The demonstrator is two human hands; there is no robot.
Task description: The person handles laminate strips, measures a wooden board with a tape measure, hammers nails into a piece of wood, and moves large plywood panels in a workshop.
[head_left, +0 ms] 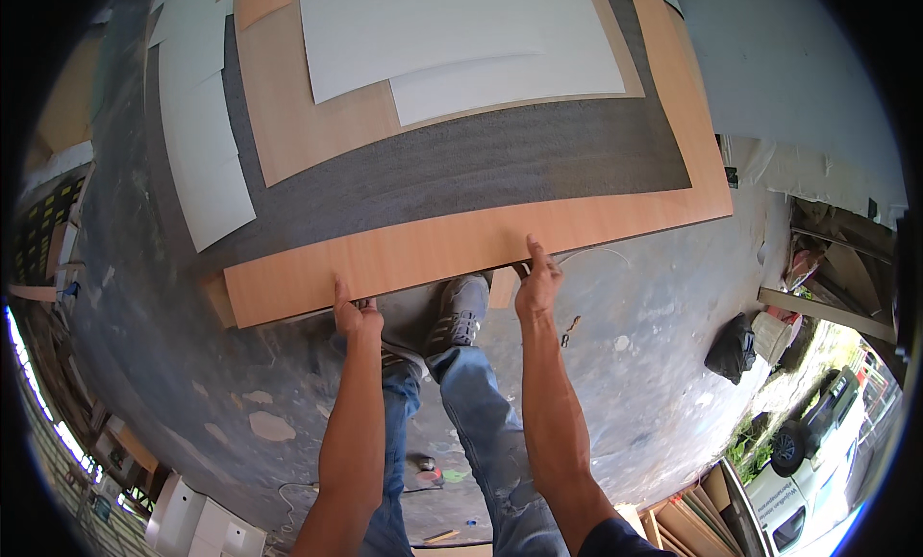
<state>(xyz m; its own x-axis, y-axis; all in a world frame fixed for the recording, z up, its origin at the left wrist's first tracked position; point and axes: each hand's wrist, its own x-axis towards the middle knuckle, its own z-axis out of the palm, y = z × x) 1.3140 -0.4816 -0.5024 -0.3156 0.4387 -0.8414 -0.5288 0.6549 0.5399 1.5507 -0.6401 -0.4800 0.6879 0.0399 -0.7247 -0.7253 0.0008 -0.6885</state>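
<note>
An orange wood-grain board (433,249) stretches across in front of me, with its near edge toward my body. My left hand (358,312) grips that edge toward its left end, thumb on the top face and fingers curled underneath. Further right, my right hand (538,286) holds the same edge in a like way. On the board lies a dark grey sheet (481,168). Above the grey sheet are a light wood-grain sheet (279,124) and white sheets (461,38). A narrow white strip (197,144) lies along the left side.
My shoes (461,312) stand on the grey floor (231,394), close to the board's near edge. A pale wood block (502,288) is beside one shoe. A black bag (733,348) sits at right. Wood pieces (692,519) are stacked at lower right; a white cabinet (197,523) stands lower left.
</note>
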